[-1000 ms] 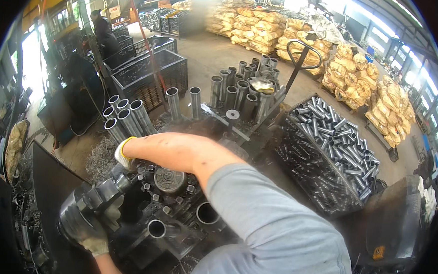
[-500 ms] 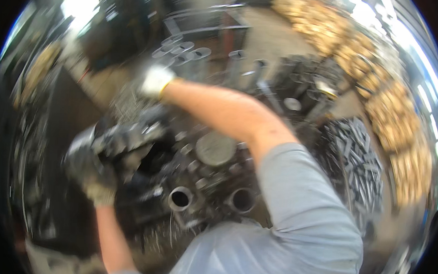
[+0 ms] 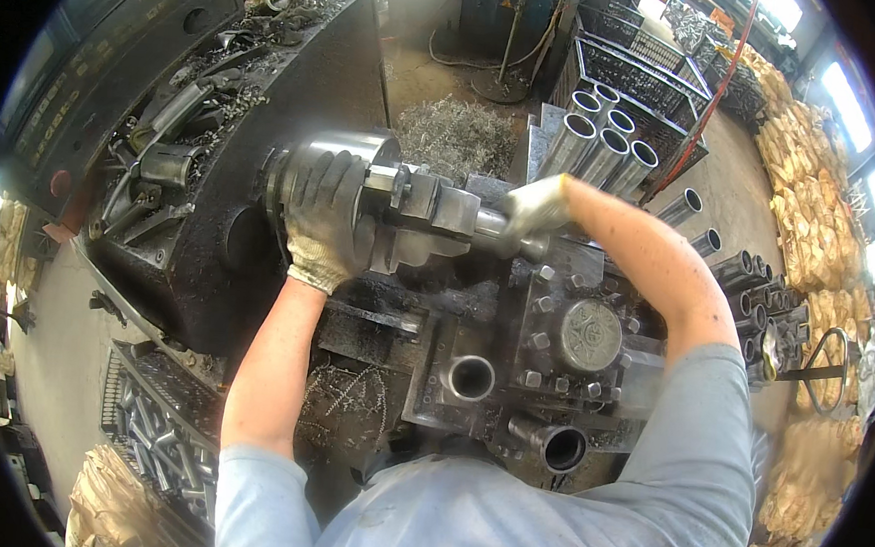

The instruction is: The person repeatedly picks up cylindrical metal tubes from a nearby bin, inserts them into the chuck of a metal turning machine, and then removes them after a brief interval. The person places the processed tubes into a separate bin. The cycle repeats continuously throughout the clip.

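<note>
My left hand (image 3: 323, 206), in a grey-stained knit glove, is curled over the rim of a large lathe chuck (image 3: 370, 149). Stepped steel jaws (image 3: 437, 205) stick out from the chuck face toward the right. A shiny round metal tube (image 3: 489, 223) projects from between these jaws. Around its outer end my gloved right hand (image 3: 538, 209) is closed, its fingers partly hidden and slightly blurred. Below that hand sits the dark tool post (image 3: 544, 340) with bolts and a round cap (image 3: 590, 335).
Several upright steel tubes (image 3: 605, 148) stand behind my right hand. Metal shavings (image 3: 456, 134) are heaped beyond the chuck. The dark headstock (image 3: 212, 200) rises at left. More tubes (image 3: 752, 293) lie at right, near stacked yellowish bundles (image 3: 812, 216). A crate of metal pieces (image 3: 162, 437) is lower left.
The view has swung left, so the lathe sits farther right in it. My right hand has come from beyond the chuck onto the tube. My left hand remains at the chuck.
</note>
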A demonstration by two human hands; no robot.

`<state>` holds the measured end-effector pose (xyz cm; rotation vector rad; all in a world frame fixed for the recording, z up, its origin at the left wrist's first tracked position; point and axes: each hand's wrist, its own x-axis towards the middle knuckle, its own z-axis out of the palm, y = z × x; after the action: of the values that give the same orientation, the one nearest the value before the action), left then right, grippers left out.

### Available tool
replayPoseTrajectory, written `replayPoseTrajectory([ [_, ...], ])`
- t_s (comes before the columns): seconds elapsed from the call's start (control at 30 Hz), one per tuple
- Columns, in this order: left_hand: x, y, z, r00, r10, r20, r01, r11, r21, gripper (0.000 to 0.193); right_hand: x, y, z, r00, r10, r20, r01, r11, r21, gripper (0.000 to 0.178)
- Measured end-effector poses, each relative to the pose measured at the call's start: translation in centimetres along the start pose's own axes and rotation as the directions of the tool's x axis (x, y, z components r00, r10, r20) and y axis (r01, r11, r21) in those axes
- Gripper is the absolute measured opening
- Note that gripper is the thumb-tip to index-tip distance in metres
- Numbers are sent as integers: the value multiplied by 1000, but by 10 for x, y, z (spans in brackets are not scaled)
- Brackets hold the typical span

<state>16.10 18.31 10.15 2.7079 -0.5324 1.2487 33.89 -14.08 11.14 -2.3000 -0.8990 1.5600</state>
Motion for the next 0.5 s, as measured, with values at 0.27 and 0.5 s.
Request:
replayPoseTrajectory([
  [0.27, -13, -5, 11, 999, -53, -6, 53, 998, -25, 75, -111, -48, 67, 689, 219, -691, -662, 578, -477, 44],
  [0.5, -16, 43, -66, 969, -178, 171, 241, 825, -510, 92, -205, -172, 205, 265, 121, -957, -399, 917, 5, 60],
])
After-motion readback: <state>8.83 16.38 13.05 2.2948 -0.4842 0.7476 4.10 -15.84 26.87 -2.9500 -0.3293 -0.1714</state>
